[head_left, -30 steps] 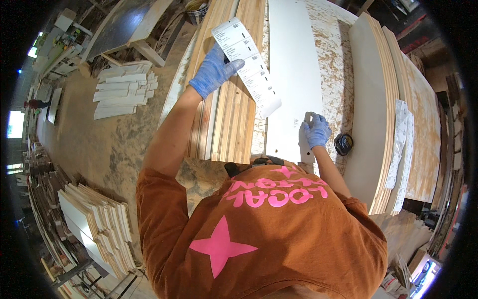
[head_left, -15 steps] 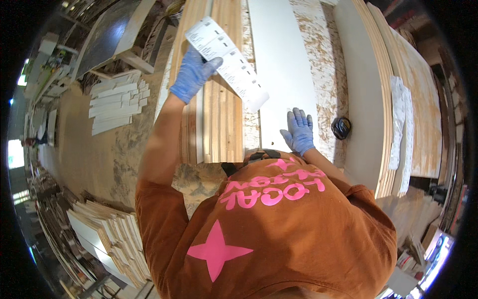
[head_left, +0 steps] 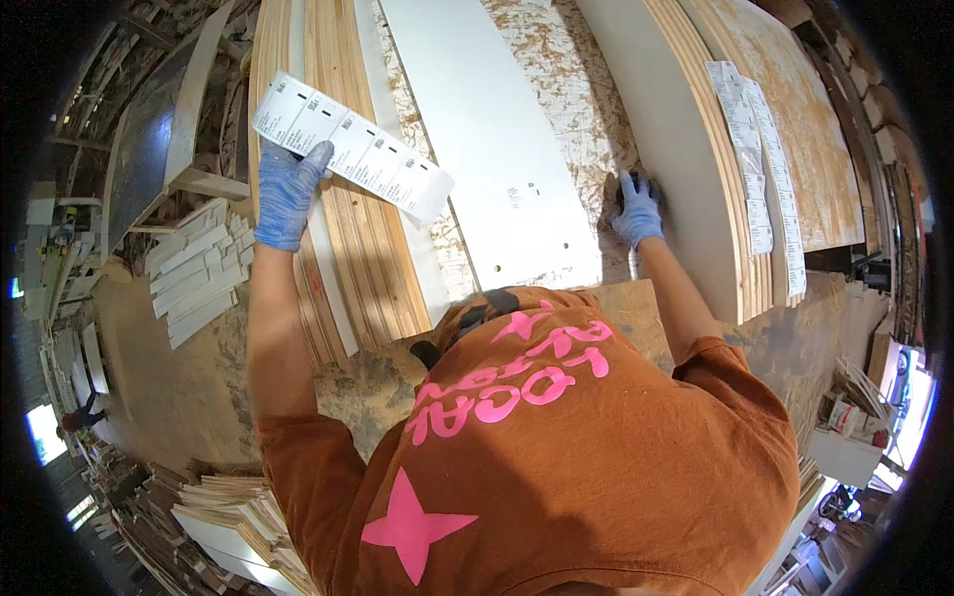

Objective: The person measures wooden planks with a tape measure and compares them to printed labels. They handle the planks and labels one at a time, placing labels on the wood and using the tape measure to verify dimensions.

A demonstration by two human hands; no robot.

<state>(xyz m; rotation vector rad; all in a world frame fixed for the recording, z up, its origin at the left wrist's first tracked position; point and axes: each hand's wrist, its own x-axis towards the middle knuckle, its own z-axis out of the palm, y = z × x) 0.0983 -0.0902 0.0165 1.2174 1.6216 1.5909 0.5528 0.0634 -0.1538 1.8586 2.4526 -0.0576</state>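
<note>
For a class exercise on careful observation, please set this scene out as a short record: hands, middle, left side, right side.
Left hand: blue-gloved, gripping a label strip
Right hand: blue-gloved, at a dark object, partly hidden
Middle: white board, two dark spots near its near end
Left side: stacked boards, wooden edges showing
Right side: stacked panels, two more paper strips on them

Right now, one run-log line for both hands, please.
left hand: holds label strip over stacked boards | right hand: at black object, grip unclear | white board: flat between hands
</note>
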